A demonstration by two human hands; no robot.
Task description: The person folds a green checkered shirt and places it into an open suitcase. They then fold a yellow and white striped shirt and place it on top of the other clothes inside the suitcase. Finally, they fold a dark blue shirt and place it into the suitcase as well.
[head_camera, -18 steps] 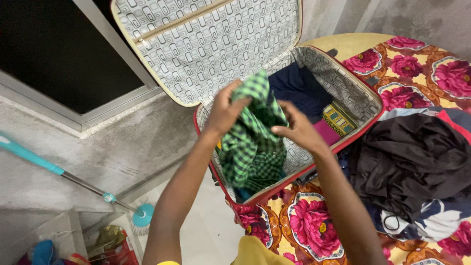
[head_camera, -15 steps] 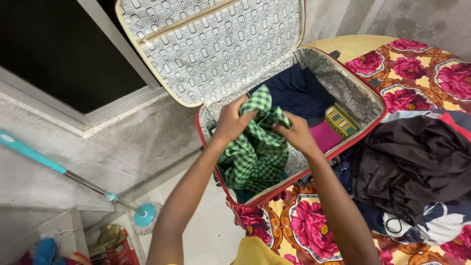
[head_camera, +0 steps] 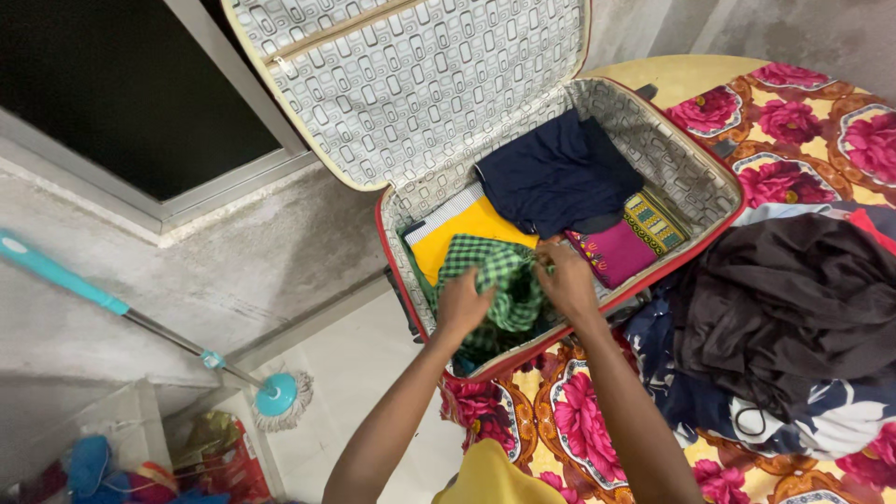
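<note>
A green checked garment lies bunched in the near corner of an open red-edged suitcase. My left hand grips its near left part. My right hand pinches its right edge. Both hands are down inside the case. Behind the garment lie a folded yellow cloth, a dark navy cloth and a magenta cloth with a patterned border. The case's patterned lid stands open against the wall.
The suitcase rests on a bed with a floral cover. A heap of dark clothes lies to its right. A teal-handled mop leans over the floor at left, by a dark window and a clutter of items.
Both hands have lowered the green checked garment from above the case down into its near corner. The yellow cloth behind it has come into view.
</note>
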